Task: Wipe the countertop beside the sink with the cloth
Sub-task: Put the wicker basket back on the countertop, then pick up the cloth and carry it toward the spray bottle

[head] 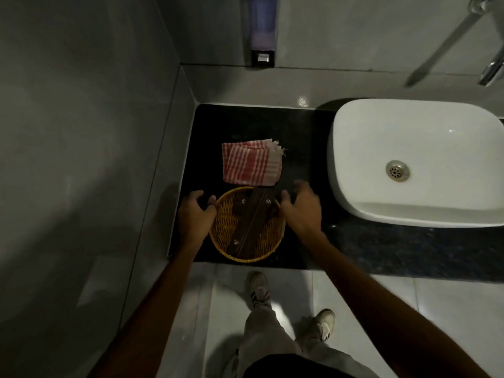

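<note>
Countertop (245, 121): black slab, left of and under the sink (354, 126).
Basket (226, 230): wicker, left of the sink, at the counter's front edge.
Cloth (246, 166): striped, folded flat, left of the sink, just behind the basket.
Left hand (195, 216): basket's far side from the sink, thumb at the rim; grip unclear.
Right hand (304, 211): between basket and sink, fingers spread, released.

The sink (343, 165) runs off the right edge; the tap (492, 70) above it is cut by the corner. Left of the sink, the packets' (253, 225) emblems are unreadably small, and whether the left hand (195, 215) grips the basket (226, 231) is unclear.
</note>
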Motion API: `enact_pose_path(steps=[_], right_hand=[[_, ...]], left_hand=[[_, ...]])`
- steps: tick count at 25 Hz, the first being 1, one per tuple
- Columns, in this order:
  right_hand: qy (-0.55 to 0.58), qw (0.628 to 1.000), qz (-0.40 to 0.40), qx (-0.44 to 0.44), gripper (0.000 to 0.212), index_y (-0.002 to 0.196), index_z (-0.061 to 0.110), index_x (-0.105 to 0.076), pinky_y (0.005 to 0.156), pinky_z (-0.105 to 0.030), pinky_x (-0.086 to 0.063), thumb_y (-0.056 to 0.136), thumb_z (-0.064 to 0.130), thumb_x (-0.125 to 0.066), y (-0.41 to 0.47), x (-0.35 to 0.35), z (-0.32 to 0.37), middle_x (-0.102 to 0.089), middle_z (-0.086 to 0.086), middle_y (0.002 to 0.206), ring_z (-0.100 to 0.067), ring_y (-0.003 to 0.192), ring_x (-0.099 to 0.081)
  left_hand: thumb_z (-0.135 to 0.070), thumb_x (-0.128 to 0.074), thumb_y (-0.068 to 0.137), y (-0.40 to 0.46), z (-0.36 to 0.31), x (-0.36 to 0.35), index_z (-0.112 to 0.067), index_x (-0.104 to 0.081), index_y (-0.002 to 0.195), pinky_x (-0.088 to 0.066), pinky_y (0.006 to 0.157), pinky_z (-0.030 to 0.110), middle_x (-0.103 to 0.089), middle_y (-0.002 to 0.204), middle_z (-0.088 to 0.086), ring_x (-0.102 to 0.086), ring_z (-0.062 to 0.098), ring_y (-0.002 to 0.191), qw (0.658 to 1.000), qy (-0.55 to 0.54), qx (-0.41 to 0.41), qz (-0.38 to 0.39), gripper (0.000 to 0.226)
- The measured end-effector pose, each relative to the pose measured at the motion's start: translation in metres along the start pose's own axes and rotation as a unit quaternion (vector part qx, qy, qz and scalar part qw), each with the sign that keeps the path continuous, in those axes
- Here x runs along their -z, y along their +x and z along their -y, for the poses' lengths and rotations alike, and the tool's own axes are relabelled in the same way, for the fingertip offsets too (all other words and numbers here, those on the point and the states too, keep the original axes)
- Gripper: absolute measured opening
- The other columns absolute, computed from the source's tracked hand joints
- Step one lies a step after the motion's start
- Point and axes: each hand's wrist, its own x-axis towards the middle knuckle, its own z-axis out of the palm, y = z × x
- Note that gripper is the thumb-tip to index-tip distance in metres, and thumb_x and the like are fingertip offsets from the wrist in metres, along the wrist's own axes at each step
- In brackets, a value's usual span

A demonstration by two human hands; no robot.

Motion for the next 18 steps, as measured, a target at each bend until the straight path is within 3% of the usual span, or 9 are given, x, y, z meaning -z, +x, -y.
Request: enact_pose_path(steps=[2,3,5,7,10,12,15,16,18], right_hand=[[0.041,0.999,0.01,-0.029,0.046,0.133,0.014,-0.055,0.062,-0.018,-0.047,0.096,0.041,-0.064,0.053,-0.002,0.023,-0.069,0.001,0.109,-0.005,0.083,-0.063],[0.046,0.997,0.031,-0.055,0.041,0.126,0.01,-0.06,0.059,-0.018,-0.047,0.096,0.037,-0.064,0.077,-0.007,0.034,-0.07,-0.001,0.108,-0.01,0.082,-0.067],[0.052,0.994,0.056,-0.081,0.036,0.117,0.003,-0.066,0.071,-0.028,-0.059,0.096,0.033,-0.066,0.113,-0.026,0.049,-0.072,-0.007,0.11,-0.026,0.097,-0.074],[0.046,0.994,0.054,-0.088,0.043,0.122,0.001,-0.065,0.088,-0.036,-0.061,0.094,0.033,-0.07,0.13,-0.044,0.055,-0.071,-0.013,0.117,-0.032,0.11,-0.072],[0.081,0.989,0.075,-0.098,0.048,0.129,-0.002,-0.061,0.098,-0.041,-0.058,0.095,0.031,-0.07,0.139,-0.048,0.06,-0.068,-0.021,0.13,-0.036,0.118,-0.068],[0.126,0.983,0.084,-0.106,0.056,0.132,-0.005,-0.06,0.09,-0.036,-0.057,0.093,0.034,-0.07,0.133,-0.025,0.063,-0.066,-0.021,0.132,-0.035,0.115,-0.068],[0.161,0.982,0.079,-0.066,0.043,0.12,0.006,-0.07,0.073,-0.031,-0.058,0.087,0.033,-0.069,0.107,0.047,0.053,-0.075,-0.013,0.114,-0.024,0.093,-0.072],[0.17,0.982,0.074,-0.043,0.035,0.111,0.011,-0.073,0.071,-0.034,-0.062,0.083,0.032,-0.068,0.1,0.076,0.043,-0.078,-0.01,0.105,-0.025,0.089,-0.075],[0.179,0.982,0.05,-0.011,0.028,0.102,0.013,-0.073,0.075,-0.039,-0.065,0.078,0.027,-0.067,0.093,0.14,0.012,-0.08,-0.008,0.095,-0.025,0.088,-0.077]], left_hand=[[-0.044,-0.065,0.097,0.039,-0.031,-0.015,-0.017,-0.052,0.146,-0.047,0.098,0.036,-0.055,0.148,0.012,-0.056,0.031,0.134,0.999,-0.008,-0.026,0.034,0.057],[-0.043,-0.066,0.096,0.059,-0.049,-0.025,-0.015,-0.048,0.149,-0.048,0.1,0.038,-0.052,0.151,0.013,-0.054,0.033,0.136,0.998,-0.012,-0.017,0.051,0.063],[-0.04,-0.074,0.09,0.091,-0.084,-0.045,-0.01,-0.037,0.155,-0.048,0.11,0.048,-0.044,0.157,0.017,-0.049,0.039,0.14,0.997,-0.006,0.031,0.073,0.081],[-0.033,-0.081,0.085,0.104,-0.101,-0.064,-0.006,-0.03,0.157,-0.048,0.112,0.053,-0.04,0.159,0.021,-0.048,0.044,0.141,0.994,0.012,0.071,0.085,0.092],[-0.013,-0.07,0.092,0.105,-0.103,-0.08,-0.004,-0.05,0.147,-0.056,0.104,0.052,-0.061,0.142,0.022,-0.062,0.041,0.129,0.989,-0.083,0.057,0.106,0.058],[-0.009,-0.056,0.099,0.085,-0.111,-0.076,-0.009,-0.065,0.133,-0.064,0.09,0.046,-0.073,0.121,0.017,-0.074,0.034,0.109,0.973,-0.174,0.058,0.137,0.035],[-0.009,-0.051,0.103,0.034,-0.145,-0.077,-0.022,-0.067,0.127,-0.063,0.059,0.025,-0.077,0.094,-0.004,-0.077,0.007,0.075,0.953,-0.257,0.059,0.149,0.032],[-0.009,-0.053,0.102,0.015,-0.159,-0.083,-0.026,-0.068,0.125,-0.062,0.056,0.023,-0.079,0.088,-0.007,-0.077,0.004,0.072,0.947,-0.277,0.057,0.151,0.032],[-0.007,-0.058,0.098,-0.028,-0.192,-0.108,-0.026,-0.069,0.127,-0.064,0.064,0.028,-0.082,0.094,-0.009,-0.079,0.008,0.084,0.931,-0.312,0.041,0.183,0.036]])
